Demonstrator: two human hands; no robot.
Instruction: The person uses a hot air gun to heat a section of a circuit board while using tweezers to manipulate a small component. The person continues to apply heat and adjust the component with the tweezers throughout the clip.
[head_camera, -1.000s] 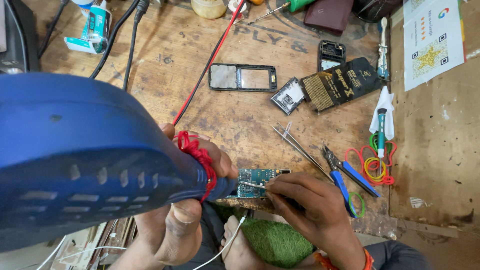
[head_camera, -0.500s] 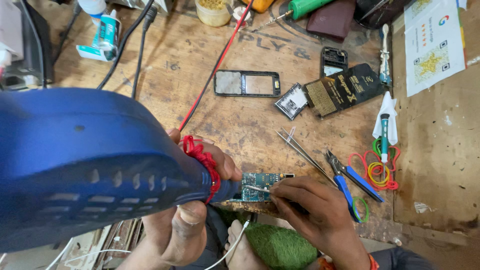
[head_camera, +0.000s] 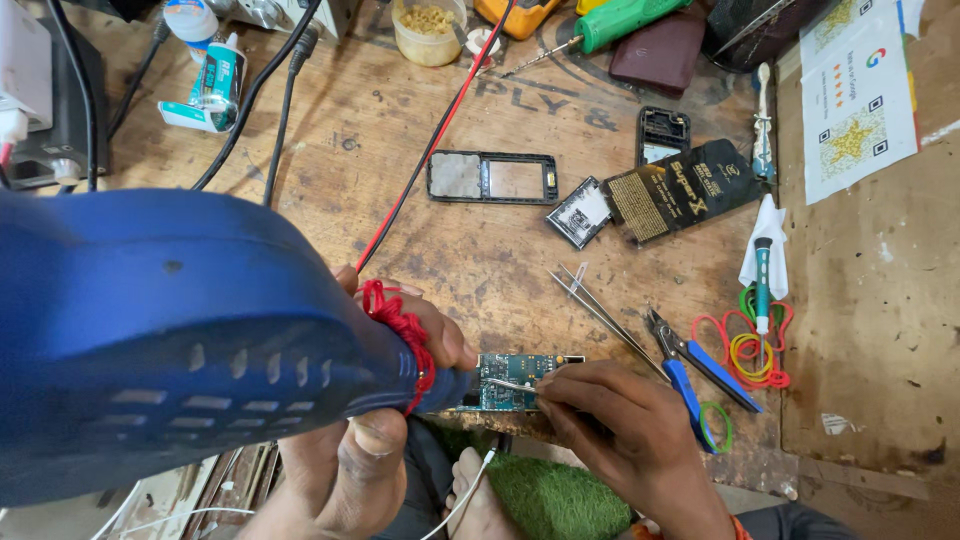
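Observation:
A big blue hot-air gun (head_camera: 170, 340) fills the left of the view, with red thread (head_camera: 400, 325) wound round its neck. My left hand (head_camera: 350, 450) grips it and its nozzle points at a small green circuit board (head_camera: 515, 382) at the bench's front edge. My right hand (head_camera: 625, 430) holds thin metal tweezers (head_camera: 510, 384) whose tips touch the board.
On the wooden bench (head_camera: 470, 250) lie a second pair of tweezers (head_camera: 605, 315), blue-handled cutters (head_camera: 695, 365), coloured rubber bands (head_camera: 750, 345), a black phone frame (head_camera: 490, 177), a phone back shell (head_camera: 662, 133), a battery (head_camera: 680, 190), a small screwdriver (head_camera: 762, 275), a red wire (head_camera: 440, 130) and black cables (head_camera: 270, 90).
The view has drifted slightly, so bench items sit a little lower in frame. Both hands, the hot-air gun and the tweezers stay on the circuit board.

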